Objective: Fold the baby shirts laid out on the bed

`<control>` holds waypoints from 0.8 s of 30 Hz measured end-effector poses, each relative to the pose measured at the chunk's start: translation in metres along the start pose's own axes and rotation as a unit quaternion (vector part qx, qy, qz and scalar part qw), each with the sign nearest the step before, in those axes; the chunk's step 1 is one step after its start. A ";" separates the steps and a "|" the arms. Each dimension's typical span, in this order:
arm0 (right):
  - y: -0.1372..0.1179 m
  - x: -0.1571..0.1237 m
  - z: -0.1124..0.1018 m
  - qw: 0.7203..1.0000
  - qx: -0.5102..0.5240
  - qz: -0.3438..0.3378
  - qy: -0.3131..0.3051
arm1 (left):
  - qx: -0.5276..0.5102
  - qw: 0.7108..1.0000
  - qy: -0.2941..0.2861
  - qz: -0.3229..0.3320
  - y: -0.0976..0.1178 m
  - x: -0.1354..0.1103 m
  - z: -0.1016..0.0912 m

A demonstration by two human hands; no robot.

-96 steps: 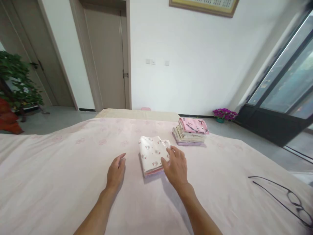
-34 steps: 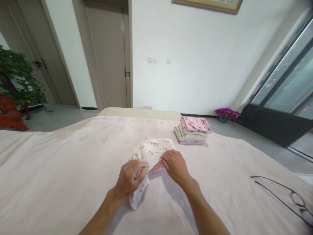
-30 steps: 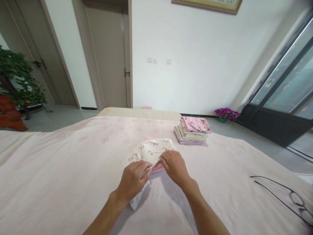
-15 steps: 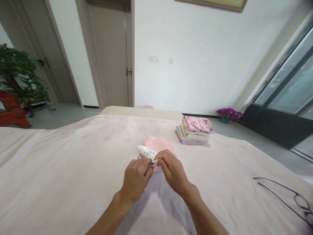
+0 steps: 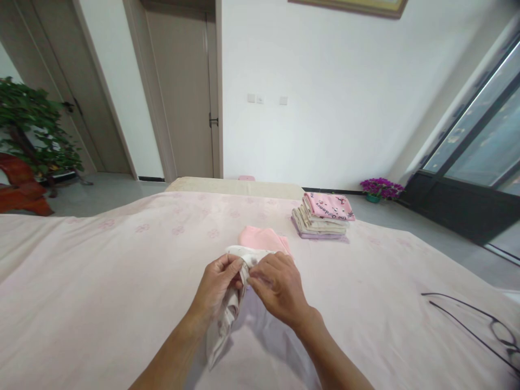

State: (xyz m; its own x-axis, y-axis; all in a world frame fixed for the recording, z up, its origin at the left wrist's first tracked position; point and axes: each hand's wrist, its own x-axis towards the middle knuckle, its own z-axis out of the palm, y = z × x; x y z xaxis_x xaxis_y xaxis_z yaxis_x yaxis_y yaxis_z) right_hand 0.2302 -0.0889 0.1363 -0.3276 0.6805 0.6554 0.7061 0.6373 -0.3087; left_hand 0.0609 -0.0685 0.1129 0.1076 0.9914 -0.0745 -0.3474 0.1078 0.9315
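Between my two hands is a white printed cloth [image 5: 232,310], perhaps a small garment, bunched up with one end hanging toward me. My left hand [image 5: 217,281] pinches it between thumb and fingers. Close beside it, my right hand [image 5: 279,284] has its fingers curled on the same cloth near its upper edge. A pink cloth [image 5: 262,236] lies on the bed just behind my hands, partly covered by the white one. Some lilac fabric [image 5: 260,314] shows below, between my forearms.
A pale pink floral sheet [image 5: 122,281] covers the broad surface. At the back right stands a stack of folded clothes [image 5: 325,219], a pink printed one on top. Black-framed glasses [image 5: 467,306] lie at the right edge. Purple flowers [image 5: 381,187] stand on the floor beyond.
The white cloth has been turned, and a length of it now hangs down past my left hand. My left hand has rotated and pinches higher up; my right hand has moved slightly left.
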 end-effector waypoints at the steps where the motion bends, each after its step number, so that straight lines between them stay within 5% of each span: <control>1: -0.002 0.001 0.001 1.000 0.004 0.012 -0.012 | 0.002 1.000 -0.007 0.005 0.001 0.000 -0.001; 11: -0.003 0.000 0.009 0.999 -0.022 0.035 0.001 | 0.123 0.986 -0.027 0.109 0.013 -0.006 -0.001; 19: 0.014 0.003 0.001 0.989 0.037 0.133 0.049 | -0.042 0.992 0.069 0.101 0.033 0.002 -0.023; 24: 0.035 0.005 -0.011 0.948 0.153 0.253 0.118 | -0.111 0.961 0.194 0.164 0.061 0.015 -0.055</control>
State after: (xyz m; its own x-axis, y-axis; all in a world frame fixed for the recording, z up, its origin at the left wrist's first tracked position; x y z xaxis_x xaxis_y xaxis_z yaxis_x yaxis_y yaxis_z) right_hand 0.2601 -0.0672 0.1367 0.1798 0.8501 0.4950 0.5083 0.3505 -0.7866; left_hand -0.0104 -0.0433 0.1488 -0.3818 0.9232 0.0434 -0.4973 -0.2448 0.8323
